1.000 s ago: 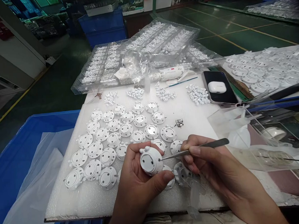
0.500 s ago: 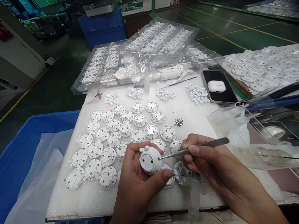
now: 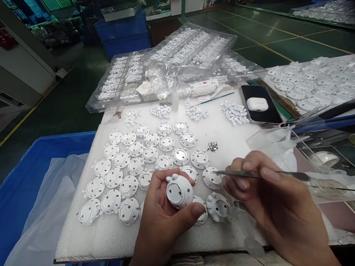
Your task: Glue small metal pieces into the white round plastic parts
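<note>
In my left hand [image 3: 165,216] is a round white plastic part [image 3: 179,191], gripped between thumb and fingers, its flat face with two dark dots tilted up and a small dark spot on its side wall. My right hand [image 3: 265,192] pinches metal tweezers [image 3: 241,173], whose tips point left, apart from the held part and above another white disc [image 3: 212,177] on the board. A blurred translucent object [image 3: 249,232] hangs below my right hand; its kind and how it is held are unclear. Similar white discs [image 3: 128,186] lie in rows to the left.
A white foam board [image 3: 91,242] carries a pile of tiny dark pieces [image 3: 212,146] and heaps of small white parts [image 3: 234,112]. Behind are clear trays [image 3: 191,46], a thin brush [image 3: 213,99] and a phone [image 3: 263,115] with a white case [image 3: 257,103]. A blue bin [image 3: 51,148] stands left.
My right hand has drawn the tweezers back to the right, off the side of the white part. The translucent object below it has shifted right too. My left hand stays nearly still.
</note>
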Action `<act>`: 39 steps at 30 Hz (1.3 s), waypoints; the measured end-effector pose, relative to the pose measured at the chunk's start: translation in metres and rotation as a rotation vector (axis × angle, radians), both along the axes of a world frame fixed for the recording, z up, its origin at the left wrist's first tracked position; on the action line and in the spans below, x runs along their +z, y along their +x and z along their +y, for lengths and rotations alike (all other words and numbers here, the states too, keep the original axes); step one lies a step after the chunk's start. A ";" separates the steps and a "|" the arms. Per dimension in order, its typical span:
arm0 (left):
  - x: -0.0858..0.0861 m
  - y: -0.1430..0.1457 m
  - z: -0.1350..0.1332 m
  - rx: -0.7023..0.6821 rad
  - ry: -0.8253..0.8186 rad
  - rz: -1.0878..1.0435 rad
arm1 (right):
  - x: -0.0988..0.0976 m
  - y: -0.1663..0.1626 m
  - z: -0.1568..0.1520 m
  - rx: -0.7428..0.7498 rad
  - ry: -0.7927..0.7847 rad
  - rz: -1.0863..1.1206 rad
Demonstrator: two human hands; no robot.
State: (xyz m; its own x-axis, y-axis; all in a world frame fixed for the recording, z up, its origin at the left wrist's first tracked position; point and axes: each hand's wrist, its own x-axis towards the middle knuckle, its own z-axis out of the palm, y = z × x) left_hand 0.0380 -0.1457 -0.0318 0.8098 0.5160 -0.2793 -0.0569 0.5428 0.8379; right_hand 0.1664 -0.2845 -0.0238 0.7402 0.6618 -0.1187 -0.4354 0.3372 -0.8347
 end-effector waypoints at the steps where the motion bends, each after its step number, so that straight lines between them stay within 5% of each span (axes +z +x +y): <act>1: 0.000 0.000 0.000 -0.018 -0.021 -0.022 | -0.001 -0.002 -0.002 -0.026 0.023 -0.143; 5: 0.002 -0.001 0.001 -0.085 -0.134 -0.093 | -0.013 -0.008 -0.008 0.073 0.031 -0.908; 8: 0.001 -0.002 0.002 -0.104 -0.156 -0.096 | -0.024 -0.010 -0.009 0.158 -0.015 -1.255; 12: -0.002 -0.002 0.002 -0.111 -0.141 -0.109 | -0.029 -0.009 -0.009 0.054 -0.045 -1.333; 20: -0.002 -0.002 0.001 -0.099 -0.127 -0.091 | -0.016 0.000 -0.005 0.100 -0.122 -1.594; 39: 0.000 -0.002 0.000 -0.097 -0.158 -0.099 | -0.027 -0.007 -0.007 -0.018 -0.205 -1.750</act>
State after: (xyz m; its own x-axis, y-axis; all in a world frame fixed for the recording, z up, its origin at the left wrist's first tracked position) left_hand 0.0357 -0.1455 -0.0314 0.8811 0.3900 -0.2676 -0.0753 0.6742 0.7347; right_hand 0.1592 -0.2915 -0.0509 0.0844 0.7302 0.6780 0.9382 0.1710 -0.3009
